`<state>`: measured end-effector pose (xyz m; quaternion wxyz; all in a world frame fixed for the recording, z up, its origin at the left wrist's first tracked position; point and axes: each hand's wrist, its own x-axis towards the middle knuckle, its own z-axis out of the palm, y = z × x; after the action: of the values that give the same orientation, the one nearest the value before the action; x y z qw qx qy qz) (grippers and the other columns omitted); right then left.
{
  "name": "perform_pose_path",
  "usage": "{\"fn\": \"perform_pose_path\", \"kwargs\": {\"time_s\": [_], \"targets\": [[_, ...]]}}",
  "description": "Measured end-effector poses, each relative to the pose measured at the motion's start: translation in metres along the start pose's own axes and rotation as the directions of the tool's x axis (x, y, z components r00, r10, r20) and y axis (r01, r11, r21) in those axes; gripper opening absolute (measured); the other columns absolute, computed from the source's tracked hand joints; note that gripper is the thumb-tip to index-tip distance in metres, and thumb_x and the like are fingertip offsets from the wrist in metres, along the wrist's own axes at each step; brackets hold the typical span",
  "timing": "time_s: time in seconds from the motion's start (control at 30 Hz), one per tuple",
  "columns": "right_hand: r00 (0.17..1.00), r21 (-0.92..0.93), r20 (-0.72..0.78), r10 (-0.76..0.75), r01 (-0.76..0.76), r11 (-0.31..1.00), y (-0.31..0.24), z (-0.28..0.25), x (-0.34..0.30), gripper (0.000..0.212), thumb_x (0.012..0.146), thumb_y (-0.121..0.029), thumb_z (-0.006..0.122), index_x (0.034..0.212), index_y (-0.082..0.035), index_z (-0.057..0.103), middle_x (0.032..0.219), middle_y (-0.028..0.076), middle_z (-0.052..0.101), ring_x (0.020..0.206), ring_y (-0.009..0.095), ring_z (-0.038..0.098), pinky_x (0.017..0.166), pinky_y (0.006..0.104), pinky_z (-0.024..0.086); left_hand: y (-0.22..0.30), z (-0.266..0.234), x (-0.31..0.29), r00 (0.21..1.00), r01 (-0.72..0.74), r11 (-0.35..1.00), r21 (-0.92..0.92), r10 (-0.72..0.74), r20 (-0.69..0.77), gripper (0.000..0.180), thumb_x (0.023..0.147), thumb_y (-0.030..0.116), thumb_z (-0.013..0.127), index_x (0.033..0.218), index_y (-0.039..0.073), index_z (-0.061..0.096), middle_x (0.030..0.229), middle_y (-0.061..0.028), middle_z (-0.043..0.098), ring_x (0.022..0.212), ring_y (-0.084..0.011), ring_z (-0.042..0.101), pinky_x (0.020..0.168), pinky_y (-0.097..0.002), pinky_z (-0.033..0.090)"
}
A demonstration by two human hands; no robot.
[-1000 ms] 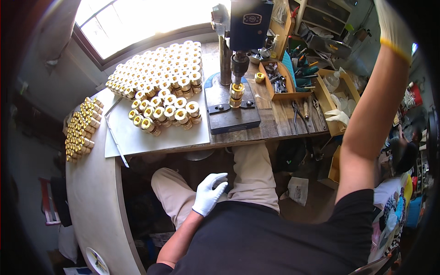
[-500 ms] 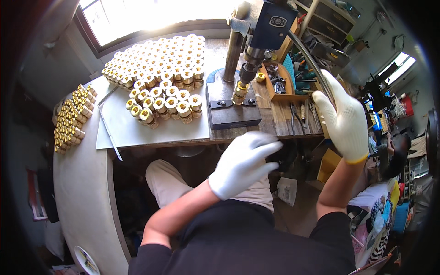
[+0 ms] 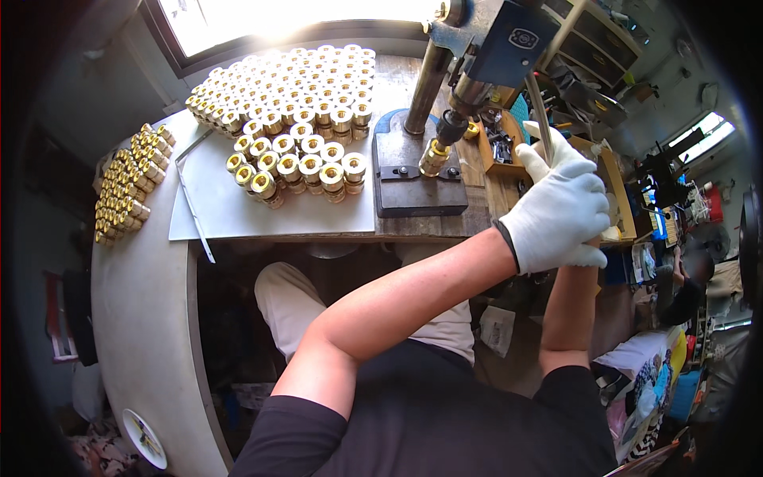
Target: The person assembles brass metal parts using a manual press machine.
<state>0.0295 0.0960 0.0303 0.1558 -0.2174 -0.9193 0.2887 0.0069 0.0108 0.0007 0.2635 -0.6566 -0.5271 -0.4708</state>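
Note:
My gloved right hand [image 3: 558, 153] is wrapped round the metal lever [image 3: 538, 99] of a blue bench press [image 3: 518, 49]. Laid across it, my gloved left hand [image 3: 556, 211] has its fingers curled over the right hand, covering most of it and the wrist. Under the press's dark chuck [image 3: 452, 127] a brass fitting [image 3: 435, 159] stands slightly tilted on the black base [image 3: 420, 199]. To the left, several rows of brass fittings [image 3: 306, 95] are packed on a white sheet [image 3: 214, 216], with a smaller group [image 3: 298, 167] in front.
More fittings [image 3: 131, 195] stand on the grey side table [image 3: 147, 302] at far left, where a thin metal strip [image 3: 189, 203] lies along the sheet. A wooden tray [image 3: 501, 163] of small parts sits right of the press. A plate [image 3: 145, 439] is at lower left.
My left hand has swung up and right from above my lap onto my right hand. The right hand and lever have moved slightly left, and the whole view has shifted a little.

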Motion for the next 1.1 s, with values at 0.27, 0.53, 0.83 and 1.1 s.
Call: {"fn": "perform_pose_path", "kwargs": {"time_s": [0.27, 0.53, 0.83, 1.1], "targets": [[0.936, -0.103, -0.271, -0.224, 0.203, 0.974, -0.010, 0.004, -0.054, 0.044, 0.110, -0.020, 0.068, 0.152, -0.009, 0.057, 0.112, 0.021, 0.074, 0.092, 0.036, 0.072, 0.085, 0.0422, 0.058, 0.043, -0.014, -0.032, 0.993, 0.014, 0.999, 0.036, -0.019, 0.120, 0.056, 0.077, 0.048, 0.085, 0.116, 0.009, 0.072, 0.130, -0.0063, 0.068, 0.139, -0.0274, 0.056, 0.127, -0.0480, 0.034], [0.576, 0.142, -0.681, -0.452, 0.710, 0.690, 0.037, -0.013, -0.058, 0.024, 0.110, 0.001, 0.061, 0.132, 0.005, 0.071, 0.126, 0.017, 0.077, 0.099, 0.018, 0.076, 0.085, 0.0321, 0.065, 0.037, -0.145, -0.193, 0.834, 0.551, 0.763, 0.337, -0.504, -0.225, 0.048, 0.082, 0.015, 0.088, 0.126, 0.002, 0.074, 0.125, -0.0201, 0.075, 0.116, -0.0403, 0.073, 0.102, -0.0487, 0.057], [0.301, -0.386, -0.461, -0.834, 0.779, 0.495, -0.018, -0.176, 0.089, 0.040, 0.117, -0.031, 0.057, 0.147, -0.007, 0.069, 0.132, 0.011, 0.078, 0.112, 0.016, 0.077, 0.102, 0.0313, 0.062, -0.041, -0.176, -0.238, 0.724, 0.627, 0.437, 0.645, -0.632, -0.275, 0.055, 0.090, 0.027, 0.082, 0.139, 0.006, 0.069, 0.126, -0.0175, 0.073, 0.110, -0.0356, 0.071, 0.093, -0.0477, 0.055], [0.847, 0.226, -0.212, -0.487, 0.527, 0.819, 0.020, 0.059, 0.027, 0.037, 0.100, -0.028, 0.082, 0.124, -0.001, 0.076, 0.103, 0.008, 0.073, 0.088, 0.016, 0.069, 0.084, 0.0328, 0.058, -0.020, -0.172, -0.235, 0.714, 0.639, 0.375, 0.671, -0.614, -0.337, 0.049, 0.089, 0.024, 0.083, 0.135, 0.011, 0.071, 0.128, -0.0159, 0.066, 0.107, -0.0346, 0.069, 0.092, -0.0476, 0.055]]}}
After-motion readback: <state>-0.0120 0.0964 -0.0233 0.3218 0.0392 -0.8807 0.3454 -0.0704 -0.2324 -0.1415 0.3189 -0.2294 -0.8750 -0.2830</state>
